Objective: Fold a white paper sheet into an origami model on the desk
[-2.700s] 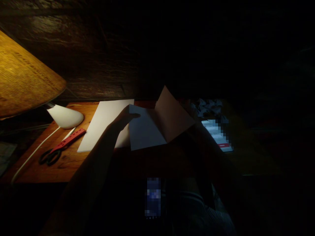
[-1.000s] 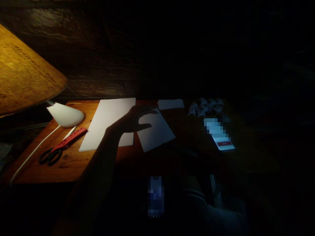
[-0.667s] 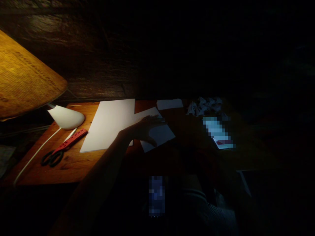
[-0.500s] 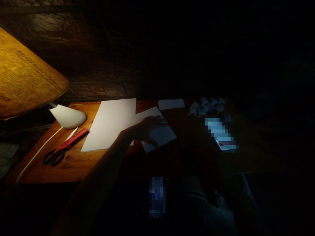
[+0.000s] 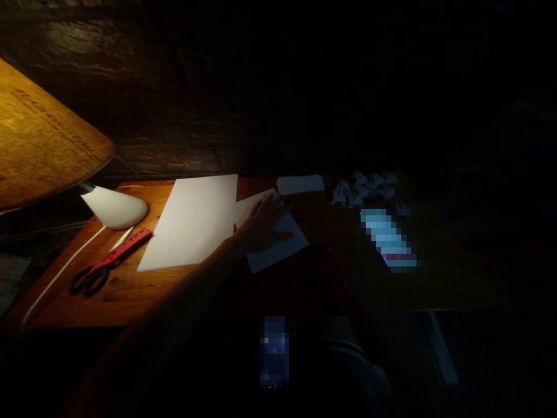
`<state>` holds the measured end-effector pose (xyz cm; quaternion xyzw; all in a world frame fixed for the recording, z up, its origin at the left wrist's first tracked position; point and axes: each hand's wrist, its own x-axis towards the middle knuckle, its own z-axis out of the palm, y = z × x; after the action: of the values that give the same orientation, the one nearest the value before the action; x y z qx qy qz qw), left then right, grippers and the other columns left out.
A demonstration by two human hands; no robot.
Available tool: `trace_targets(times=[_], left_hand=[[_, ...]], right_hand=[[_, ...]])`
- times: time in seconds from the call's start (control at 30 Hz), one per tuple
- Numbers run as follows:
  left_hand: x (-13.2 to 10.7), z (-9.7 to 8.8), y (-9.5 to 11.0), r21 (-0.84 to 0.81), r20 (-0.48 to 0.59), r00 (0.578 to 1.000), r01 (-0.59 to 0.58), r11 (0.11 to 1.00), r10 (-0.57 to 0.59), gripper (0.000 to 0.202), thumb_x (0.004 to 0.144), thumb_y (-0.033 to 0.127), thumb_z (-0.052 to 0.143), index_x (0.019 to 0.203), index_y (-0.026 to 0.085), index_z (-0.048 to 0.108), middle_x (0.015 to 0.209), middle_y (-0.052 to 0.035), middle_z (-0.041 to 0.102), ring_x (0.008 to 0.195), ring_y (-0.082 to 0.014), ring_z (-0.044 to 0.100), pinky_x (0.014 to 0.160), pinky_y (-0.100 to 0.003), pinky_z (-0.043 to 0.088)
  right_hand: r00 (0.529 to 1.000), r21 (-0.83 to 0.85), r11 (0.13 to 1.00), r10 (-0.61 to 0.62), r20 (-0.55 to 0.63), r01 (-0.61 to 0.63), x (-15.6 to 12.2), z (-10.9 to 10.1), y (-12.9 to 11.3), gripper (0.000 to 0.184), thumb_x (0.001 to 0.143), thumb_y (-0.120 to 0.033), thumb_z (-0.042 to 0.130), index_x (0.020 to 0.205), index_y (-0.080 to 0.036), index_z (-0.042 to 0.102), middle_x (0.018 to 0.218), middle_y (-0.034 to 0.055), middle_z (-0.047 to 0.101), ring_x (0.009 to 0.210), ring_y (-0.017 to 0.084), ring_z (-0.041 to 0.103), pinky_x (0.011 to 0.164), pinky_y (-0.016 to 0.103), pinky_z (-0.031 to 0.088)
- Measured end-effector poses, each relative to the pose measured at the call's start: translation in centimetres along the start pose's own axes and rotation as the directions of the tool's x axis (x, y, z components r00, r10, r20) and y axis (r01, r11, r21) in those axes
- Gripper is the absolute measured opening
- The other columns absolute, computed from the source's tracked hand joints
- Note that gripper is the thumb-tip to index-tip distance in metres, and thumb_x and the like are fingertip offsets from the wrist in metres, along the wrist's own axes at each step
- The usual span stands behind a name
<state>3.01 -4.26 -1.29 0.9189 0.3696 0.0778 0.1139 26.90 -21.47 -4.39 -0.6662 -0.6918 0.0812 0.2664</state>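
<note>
The left hand (image 5: 263, 223), open and flat, pins the folded white paper (image 5: 281, 249) ungripped; slippage seems possible if pressure lightens.

A white desk lamp (image 5: 114, 209) stands at the left of the wooden desk (image 5: 126, 296); black-handled scissors (image 5: 85, 280) and a red strip (image 5: 124, 245) lie just before it, crumpled paper (image 5: 363, 188) and a lit phone (image 5: 387, 238) well right of it.

Wooden desk (image 5: 343, 244) runs open between the folded paper (image 5: 278, 248) and the lit phone (image 5: 387, 238).
</note>
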Motion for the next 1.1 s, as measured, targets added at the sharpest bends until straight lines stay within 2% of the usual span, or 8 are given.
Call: trace_targets(times=[0.13, 0.3, 0.47, 0.67, 0.87, 1.1], left_hand=[[0.1, 0.6, 0.0, 0.038, -0.013, 1.000, -0.005, 0.999, 0.006, 0.085, 0.098, 0.076, 0.048, 0.166, 0.027, 0.033, 0.180, -0.0154, 0.019, 0.166, -0.0428, 0.013, 0.131, -0.066, 0.020], [0.1, 0.2, 0.3, 0.061, 0.025, 0.999, 0.034, 0.998, -0.036, 0.084, 0.099, 0.072, 0.049, 0.167, 0.024, 0.032, 0.180, -0.0170, 0.018, 0.167, -0.0422, 0.011, 0.132, -0.065, 0.017], [-0.5, -0.1, 0.2, 0.082, -0.010, 0.995, 0.099, 0.992, -0.099, 0.086, 0.098, 0.075, 0.049, 0.167, 0.025, 0.033, 0.180, -0.0171, 0.019, 0.166, -0.0446, 0.009, 0.132, -0.067, 0.018], [-0.7, 0.3, -0.1, 0.092, -0.021, 0.996, 0.091, 0.992, -0.089, 0.088, 0.097, 0.077, 0.048, 0.166, 0.024, 0.034, 0.179, -0.0182, 0.020, 0.165, -0.0466, 0.012, 0.131, -0.066, 0.019], [-0.6, 0.2, 0.2, 0.100, -0.017, 0.996, 0.091, 0.991, -0.090, 0.086, 0.098, 0.074, 0.049, 0.167, 0.025, 0.032, 0.179, -0.0170, 0.020, 0.166, -0.0460, 0.012, 0.132, -0.065, 0.019], [-0.7, 0.6, -0.2, 0.109, -0.039, 0.998, 0.061, 0.992, -0.057, 0.085, 0.098, 0.074, 0.048, 0.167, 0.027, 0.031, 0.179, -0.0165, 0.022, 0.166, -0.0448, 0.014, 0.131, -0.067, 0.022]], right_hand=[[1.000, 0.019, 1.000, 0.020, -0.004, -0.020, 0.6, 0.5, -0.8, 0.019, 0.103, -0.026, 0.052, 0.116, -0.023, 0.066, 0.113, 0.0128, 0.071, 0.103, 0.030, 0.066, 0.085, 0.043, 0.053], [1.000, -0.040, 0.999, 0.020, -0.016, -0.021, 1.0, -0.3, -2.1, 0.018, 0.105, -0.026, 0.050, 0.112, -0.021, 0.065, 0.113, 0.0128, 0.069, 0.101, 0.030, 0.064, 0.084, 0.043, 0.049], [0.999, -0.071, 0.997, 0.029, -0.017, -0.030, 1.1, -1.1, -3.2, 0.017, 0.106, -0.024, 0.051, 0.112, -0.019, 0.066, 0.112, 0.0124, 0.069, 0.102, 0.030, 0.063, 0.085, 0.043, 0.048], [0.999, -0.076, 0.996, 0.054, 0.005, -0.054, 1.6, -1.1, -4.0, 0.014, 0.105, -0.023, 0.053, 0.108, -0.020, 0.066, 0.110, 0.0118, 0.068, 0.098, 0.029, 0.063, 0.082, 0.041, 0.047], [0.999, -0.028, 0.999, 0.041, 0.035, -0.040, 2.3, -0.8, -4.1, 0.010, 0.102, -0.021, 0.058, 0.108, -0.020, 0.065, 0.111, 0.0112, 0.069, 0.101, 0.030, 0.063, 0.083, 0.041, 0.047], [0.999, -0.037, 0.998, 0.049, -0.018, -0.049, 2.3, 0.4, -2.9, 0.016, 0.105, -0.031, 0.052, 0.107, -0.023, 0.065, 0.108, 0.0107, 0.070, 0.097, 0.029, 0.063, 0.079, 0.040, 0.045]])
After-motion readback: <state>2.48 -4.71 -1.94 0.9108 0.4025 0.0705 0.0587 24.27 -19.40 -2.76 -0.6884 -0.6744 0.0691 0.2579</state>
